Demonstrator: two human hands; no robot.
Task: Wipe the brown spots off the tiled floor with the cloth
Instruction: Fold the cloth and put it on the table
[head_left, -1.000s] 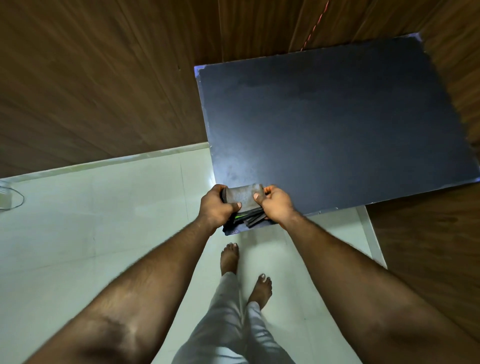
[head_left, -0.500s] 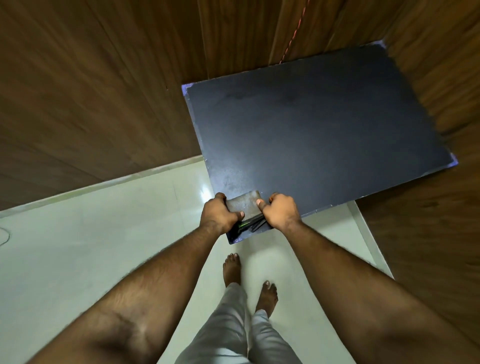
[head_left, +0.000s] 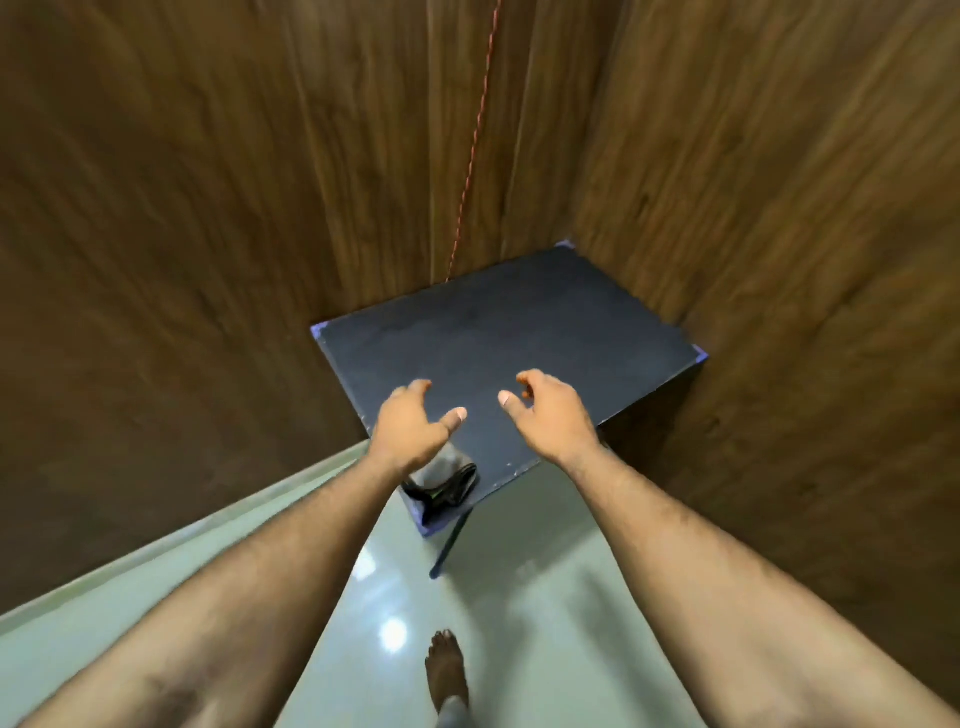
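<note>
- The cloth (head_left: 441, 480) lies in a dark, crumpled bundle on the near left corner of the black worktop (head_left: 545, 332), with a greyish piece on top of it; part of it is hidden behind the left wrist.
- Neither hand holds it. From that I judge the task is either not begun or already finished, and I cannot tell which.
- The pale green tiled floor (head_left: 524, 597) is glossy, with a few bright light reflections on it. I see no brown spots on the part in view, though the picture is soft and small marks could be missed.
- The left hand (head_left: 410, 426) hovers over the near left part of the worktop, just beyond the cloth. Its fingers (head_left: 418, 387) are loosely spread and curled, the thumb sticks out to the right, and it grips nothing.
- The right hand (head_left: 550, 410) hovers over the middle of the worktop, near the left hand but apart from it. Its fingers (head_left: 524, 382) are likewise loose and half curled, thumb pointing left, and empty.
- Whether either hand touches the worktop I cannot tell.
- A bare foot (head_left: 445, 665) stands on the tiles near the bottom.
- If wiping is yet to come, the cloth must first be picked up and carried down to the floor.
</note>
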